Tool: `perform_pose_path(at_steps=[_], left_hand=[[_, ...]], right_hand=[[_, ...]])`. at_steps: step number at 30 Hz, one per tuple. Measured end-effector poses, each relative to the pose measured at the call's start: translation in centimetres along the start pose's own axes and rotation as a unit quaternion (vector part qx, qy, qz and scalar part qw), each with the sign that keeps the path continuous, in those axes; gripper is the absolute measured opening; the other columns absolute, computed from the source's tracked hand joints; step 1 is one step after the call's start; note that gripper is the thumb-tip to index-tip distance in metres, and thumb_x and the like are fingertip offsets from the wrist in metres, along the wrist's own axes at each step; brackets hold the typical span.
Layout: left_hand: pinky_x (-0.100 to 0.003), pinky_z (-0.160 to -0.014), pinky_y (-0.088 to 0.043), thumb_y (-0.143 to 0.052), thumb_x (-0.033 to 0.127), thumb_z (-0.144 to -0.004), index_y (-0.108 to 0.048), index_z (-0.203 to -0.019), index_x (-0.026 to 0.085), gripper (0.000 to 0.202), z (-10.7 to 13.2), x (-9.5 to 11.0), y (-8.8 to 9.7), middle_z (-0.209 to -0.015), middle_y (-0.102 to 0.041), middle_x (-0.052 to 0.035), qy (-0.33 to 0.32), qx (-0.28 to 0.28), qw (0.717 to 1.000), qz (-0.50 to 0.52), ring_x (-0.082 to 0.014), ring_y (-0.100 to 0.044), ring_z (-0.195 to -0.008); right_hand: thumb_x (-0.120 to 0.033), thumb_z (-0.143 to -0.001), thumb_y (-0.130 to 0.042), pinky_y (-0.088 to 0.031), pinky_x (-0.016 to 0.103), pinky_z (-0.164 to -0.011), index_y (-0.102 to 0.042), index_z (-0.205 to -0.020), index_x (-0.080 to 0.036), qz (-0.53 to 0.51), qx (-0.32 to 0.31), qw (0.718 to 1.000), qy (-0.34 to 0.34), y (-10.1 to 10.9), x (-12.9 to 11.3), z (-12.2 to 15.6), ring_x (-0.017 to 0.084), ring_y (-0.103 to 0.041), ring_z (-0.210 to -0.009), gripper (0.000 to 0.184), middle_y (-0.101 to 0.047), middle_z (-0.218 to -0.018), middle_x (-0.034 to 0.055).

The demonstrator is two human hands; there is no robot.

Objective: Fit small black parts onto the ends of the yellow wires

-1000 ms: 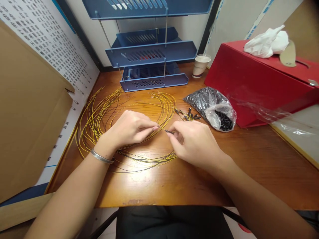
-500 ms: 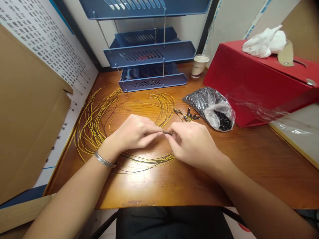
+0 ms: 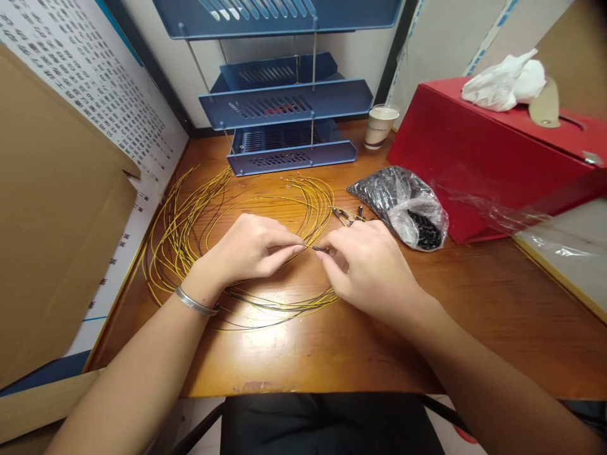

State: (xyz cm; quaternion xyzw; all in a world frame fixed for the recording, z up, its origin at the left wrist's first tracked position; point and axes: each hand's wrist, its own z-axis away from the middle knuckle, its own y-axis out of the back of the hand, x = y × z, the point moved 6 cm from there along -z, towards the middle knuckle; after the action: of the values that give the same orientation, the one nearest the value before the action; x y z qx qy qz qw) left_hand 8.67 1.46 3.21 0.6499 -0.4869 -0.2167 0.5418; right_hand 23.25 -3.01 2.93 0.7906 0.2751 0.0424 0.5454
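My left hand (image 3: 251,248) pinches the end of a thin yellow wire between thumb and fingers above the wooden desk (image 3: 332,341). Fingertip to fingertip with it, my right hand (image 3: 367,265) grips a small black cap (image 3: 320,249) right at that wire end. Under both hands a bundle of looped yellow wires (image 3: 190,227) spreads over the desk. Just beyond my right hand lie a few wire ends with black caps (image 3: 348,217) fitted. A silver bangle (image 3: 193,302) circles my left wrist.
A clear plastic bag of black caps (image 3: 403,205) lies right of the hands, against a red box (image 3: 493,151) topped with crumpled white tissue (image 3: 505,79). Blue stacked paper trays (image 3: 284,101) and a paper cup (image 3: 379,125) stand at the back. Cardboard (image 3: 52,221) leans at the left.
Both hands stay fingertip to fingertip with only small shifts; the right hand has moved slightly up toward the capped wire ends. The gap showing the black cap has reopened a little.
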Motion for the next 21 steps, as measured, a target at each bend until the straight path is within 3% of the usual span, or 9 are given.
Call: perform_pose_path(at_steps=[7,12,15,17,19,21], left_hand=[[-0.026,-0.058,-0.037,-0.053,0.029,-0.098,-0.077,-0.095,0.017,0.027,-0.1,0.8,-0.5,-0.068,-0.069,-0.0025,-0.029,0.014,0.999,-0.022,-0.0124,-0.060,-0.058],[-0.025,-0.058,-0.037,-0.053,0.027,-0.098,-0.077,-0.090,0.016,0.027,-0.1,0.5,-0.2,-0.068,-0.069,-0.0030,-0.021,0.029,0.999,-0.028,-0.0120,-0.059,-0.059],[-0.025,-0.058,-0.038,-0.054,0.027,-0.098,-0.076,-0.088,0.016,0.027,-0.1,0.4,0.2,-0.069,-0.069,-0.0031,-0.017,0.045,0.999,-0.025,-0.0115,-0.060,-0.059],[-0.024,-0.057,-0.038,-0.054,0.027,-0.098,-0.076,-0.086,0.015,0.027,-0.1,0.5,0.3,-0.066,-0.068,-0.0027,-0.019,0.061,0.998,-0.027,-0.0110,-0.059,-0.057],[-0.025,-0.056,-0.037,-0.055,0.026,-0.098,-0.075,-0.085,0.015,0.026,-0.1,0.6,0.4,-0.064,-0.066,-0.0020,-0.025,0.080,0.996,-0.029,-0.0106,-0.057,-0.055],[-0.025,-0.055,-0.036,-0.056,0.025,-0.097,-0.075,-0.084,0.014,0.025,-0.1,0.7,0.3,-0.062,-0.065,-0.0015,-0.030,0.093,0.995,-0.029,-0.0105,-0.056,-0.054]], right_hand=[[-0.026,-0.094,-0.057,-0.032,0.038,-0.081,-0.072,-0.090,-0.019,0.003,-0.006,1.000,0.003,-0.1,0.1,0.1,0.023,-0.054,-0.089,0.017,-0.070,-0.088,0.0041],[-0.026,-0.088,-0.064,-0.037,0.041,-0.088,-0.071,-0.107,-0.018,0.038,0.065,0.996,-0.049,0.7,0.9,0.3,0.029,-0.052,-0.105,0.021,-0.062,-0.118,0.0111],[-0.026,-0.087,-0.066,-0.041,0.039,-0.086,-0.067,-0.113,-0.015,0.046,0.123,0.984,-0.118,1.5,2.0,0.4,0.029,-0.053,-0.103,0.029,-0.059,-0.113,0.0155],[-0.032,-0.085,-0.069,-0.043,0.036,-0.080,-0.063,-0.111,-0.013,0.017,0.148,0.976,-0.161,2.0,2.6,0.4,0.026,-0.057,-0.094,0.033,-0.062,-0.103,0.0136],[-0.042,-0.086,-0.069,-0.040,0.033,-0.069,-0.063,-0.096,-0.015,-0.042,0.118,0.971,-0.205,1.7,3.2,0.4,0.020,-0.058,-0.075,0.029,-0.064,-0.083,0.0068],[-0.049,-0.089,-0.063,-0.035,0.030,-0.061,-0.062,-0.077,-0.018,-0.112,0.046,0.965,-0.235,0.8,3.2,0.4,0.015,-0.054,-0.060,0.033,-0.061,-0.065,0.0016]])
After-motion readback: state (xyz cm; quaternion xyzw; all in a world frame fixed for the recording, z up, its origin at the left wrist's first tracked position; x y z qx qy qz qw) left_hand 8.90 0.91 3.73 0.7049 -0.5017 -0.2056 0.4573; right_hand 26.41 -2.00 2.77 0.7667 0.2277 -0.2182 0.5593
